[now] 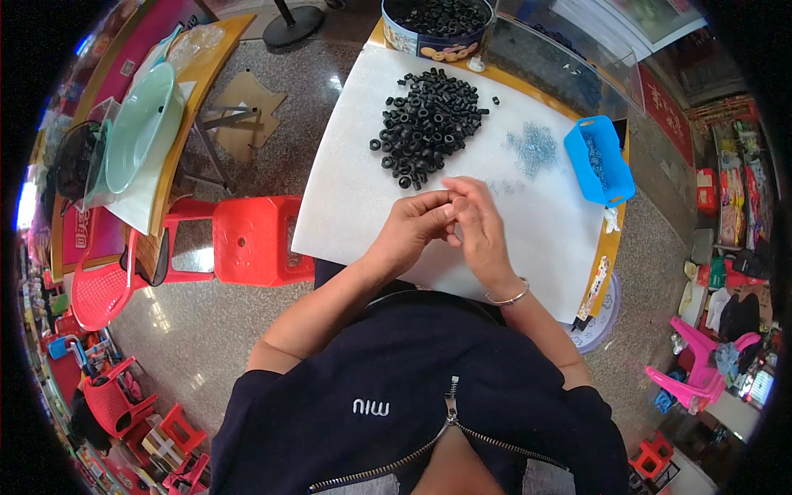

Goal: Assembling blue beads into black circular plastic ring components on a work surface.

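a white-covered surface (338, 198) carries a heap of small black ring-shaped parts (429, 124) toward its far side, with a round tin (450, 49) behind and a blue basket (617, 195) at right. just in front of the heap, a person's left hand (415, 224) and right hand (483, 233) meet, fingers bent; how far the hands close, and on what, cannot be told. tiny pale-blue bits (535, 148) lie scattered between heap and basket.

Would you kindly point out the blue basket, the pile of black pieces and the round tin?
Blue basket (583, 165), head view: on its left wall.
Pile of black pieces (432, 120), head view: on its middle.
Round tin (429, 45), head view: on its outer wall.
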The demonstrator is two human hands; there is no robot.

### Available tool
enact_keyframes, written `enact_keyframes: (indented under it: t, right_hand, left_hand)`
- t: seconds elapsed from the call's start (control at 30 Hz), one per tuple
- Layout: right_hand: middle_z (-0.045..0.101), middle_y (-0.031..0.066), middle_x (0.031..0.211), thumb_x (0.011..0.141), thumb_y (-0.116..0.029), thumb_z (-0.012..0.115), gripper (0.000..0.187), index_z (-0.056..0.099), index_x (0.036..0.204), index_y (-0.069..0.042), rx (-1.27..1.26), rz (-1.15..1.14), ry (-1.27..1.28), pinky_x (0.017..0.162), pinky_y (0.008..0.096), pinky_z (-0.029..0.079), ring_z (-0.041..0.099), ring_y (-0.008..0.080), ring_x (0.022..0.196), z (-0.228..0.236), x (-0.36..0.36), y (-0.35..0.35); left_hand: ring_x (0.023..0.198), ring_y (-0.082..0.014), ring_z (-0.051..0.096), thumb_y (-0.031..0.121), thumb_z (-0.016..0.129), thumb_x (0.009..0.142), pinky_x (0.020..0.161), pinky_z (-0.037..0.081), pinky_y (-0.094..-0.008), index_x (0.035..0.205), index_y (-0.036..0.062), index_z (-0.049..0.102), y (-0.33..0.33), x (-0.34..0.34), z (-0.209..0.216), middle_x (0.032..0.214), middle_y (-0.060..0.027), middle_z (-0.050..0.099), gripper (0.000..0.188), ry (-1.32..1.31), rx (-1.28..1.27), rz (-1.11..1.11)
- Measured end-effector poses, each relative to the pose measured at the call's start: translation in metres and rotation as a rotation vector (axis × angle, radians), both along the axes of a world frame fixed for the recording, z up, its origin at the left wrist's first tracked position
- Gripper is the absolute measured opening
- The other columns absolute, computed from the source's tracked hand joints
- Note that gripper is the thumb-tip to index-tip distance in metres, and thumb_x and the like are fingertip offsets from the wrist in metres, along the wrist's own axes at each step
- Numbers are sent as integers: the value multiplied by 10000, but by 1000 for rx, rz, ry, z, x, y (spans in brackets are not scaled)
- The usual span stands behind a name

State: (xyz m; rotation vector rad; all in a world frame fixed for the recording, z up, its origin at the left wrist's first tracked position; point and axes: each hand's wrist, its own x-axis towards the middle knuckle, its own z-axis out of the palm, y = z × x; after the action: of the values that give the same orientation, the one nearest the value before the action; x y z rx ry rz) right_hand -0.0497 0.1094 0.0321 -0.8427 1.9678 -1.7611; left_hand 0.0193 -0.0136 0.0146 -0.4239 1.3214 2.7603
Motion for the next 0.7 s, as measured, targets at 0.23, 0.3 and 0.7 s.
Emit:
enact_keyframes:
  t: [0.23,0.3,0.7]
  right_hand:
    - [515,62,1010,996,-258,363,328,555,1077,-4,-8,-79,216,762,255,419,505,142,837,-21,13,-11]
    - [519,119,1010,982,-219,390,282,553,1048,2,-6,-94,166,821,305,416,521,233,905,-22,16,-11]
    - [567,78,1105,878,-74,545,210,639,1054,-7,55,159,109,810,275,460,547,156,943,1,-19,10]
  left_hand:
    - [815,-115,593,173,553,929,727,492,-259,1032,-3,594,11,4,-16,919,-44,618,208,-49,37,35]
    - [804,-112,587,177,546,932,710,490,-256,1027,2,591,13,5,-20,913,-39,615,203,-82,17,27]
    - [647,-97,545,259,585,913,618,477,-244,1018,26,612,-14,0,-14,799,-15,587,257,-66,288,-87]
